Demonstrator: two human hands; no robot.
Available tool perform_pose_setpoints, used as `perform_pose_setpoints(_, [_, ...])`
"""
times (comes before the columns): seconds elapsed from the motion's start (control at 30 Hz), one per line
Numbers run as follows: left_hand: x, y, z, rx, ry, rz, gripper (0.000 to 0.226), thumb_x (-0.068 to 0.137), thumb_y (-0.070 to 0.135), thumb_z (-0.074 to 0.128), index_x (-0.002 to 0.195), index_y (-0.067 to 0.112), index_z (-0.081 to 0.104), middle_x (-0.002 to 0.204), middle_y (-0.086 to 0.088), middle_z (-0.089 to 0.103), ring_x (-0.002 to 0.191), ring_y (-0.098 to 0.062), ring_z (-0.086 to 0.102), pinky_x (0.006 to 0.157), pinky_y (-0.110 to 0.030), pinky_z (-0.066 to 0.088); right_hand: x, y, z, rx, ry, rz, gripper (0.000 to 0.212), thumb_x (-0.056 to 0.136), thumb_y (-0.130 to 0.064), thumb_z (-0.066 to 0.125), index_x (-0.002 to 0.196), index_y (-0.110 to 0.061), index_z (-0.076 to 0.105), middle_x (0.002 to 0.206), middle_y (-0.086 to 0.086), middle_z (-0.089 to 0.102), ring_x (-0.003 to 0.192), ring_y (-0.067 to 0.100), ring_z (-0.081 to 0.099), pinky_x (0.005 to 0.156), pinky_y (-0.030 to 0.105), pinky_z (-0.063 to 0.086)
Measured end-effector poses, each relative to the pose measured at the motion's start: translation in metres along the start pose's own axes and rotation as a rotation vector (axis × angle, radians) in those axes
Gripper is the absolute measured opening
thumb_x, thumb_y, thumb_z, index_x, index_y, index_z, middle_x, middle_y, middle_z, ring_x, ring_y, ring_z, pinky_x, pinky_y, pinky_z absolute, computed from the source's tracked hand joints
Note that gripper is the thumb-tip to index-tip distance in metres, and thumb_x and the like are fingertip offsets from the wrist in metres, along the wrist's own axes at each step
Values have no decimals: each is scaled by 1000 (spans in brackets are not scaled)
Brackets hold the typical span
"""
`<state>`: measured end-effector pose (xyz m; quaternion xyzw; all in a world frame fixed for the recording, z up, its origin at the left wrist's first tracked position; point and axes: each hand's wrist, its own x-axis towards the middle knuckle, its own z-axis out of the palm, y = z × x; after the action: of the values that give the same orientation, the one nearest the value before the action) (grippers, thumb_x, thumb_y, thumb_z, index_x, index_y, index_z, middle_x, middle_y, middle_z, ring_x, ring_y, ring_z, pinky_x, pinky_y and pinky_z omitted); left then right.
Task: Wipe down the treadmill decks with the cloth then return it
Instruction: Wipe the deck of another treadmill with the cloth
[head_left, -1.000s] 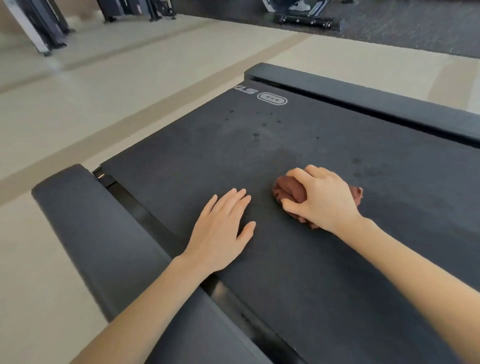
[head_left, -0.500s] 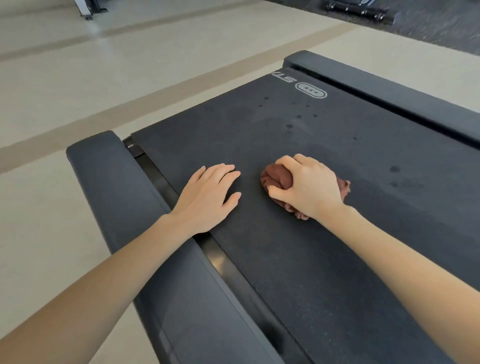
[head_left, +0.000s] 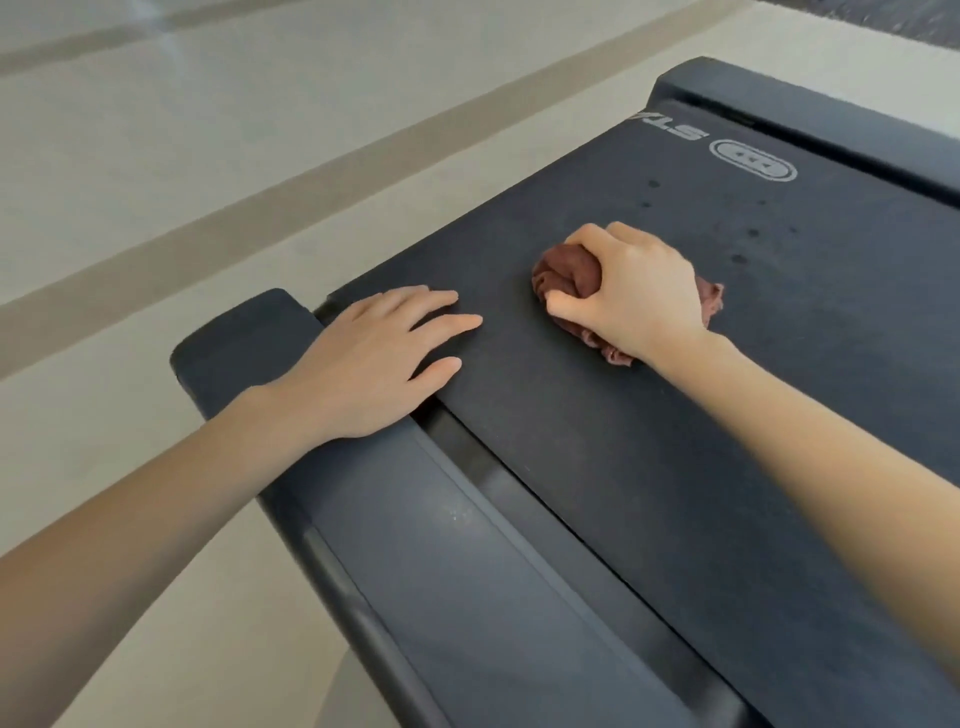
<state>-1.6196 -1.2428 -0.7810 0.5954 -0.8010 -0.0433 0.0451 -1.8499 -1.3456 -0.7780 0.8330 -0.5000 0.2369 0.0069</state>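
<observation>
A black treadmill belt (head_left: 701, 426) fills the middle and right of the head view, with a white logo near its far end. My right hand (head_left: 639, 291) grips a bunched dark red cloth (head_left: 569, 275) and presses it on the belt. Part of the cloth sticks out behind the hand at the right. My left hand (head_left: 374, 364) lies flat with straight fingers, palm on the left side rail (head_left: 415, 545) and fingertips on the belt's left edge. A short gap of belt separates the two hands.
The right side rail (head_left: 810, 111) runs along the far side of the belt. Small dark spots (head_left: 737, 257) mark the belt beyond the cloth. Beige floor with a darker stripe (head_left: 156, 275) lies to the left of the treadmill.
The view has shifted left and down, closer to the belt's end. My left hand has slid from the belt to its left edge and rail. My right hand has moved the cloth toward the far end.
</observation>
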Motion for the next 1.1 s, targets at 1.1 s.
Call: perform_pose_setpoints(1.1, [-49,-73,-269,-87,-150,145,45,91,37,45,126,12,57,130,-13,56,122,-32,49,104,-47,36,51,-232,-246,-57,-238,511,34,74,-37,72,103,-21,66,84,2,60,77,27,57,67,28,35])
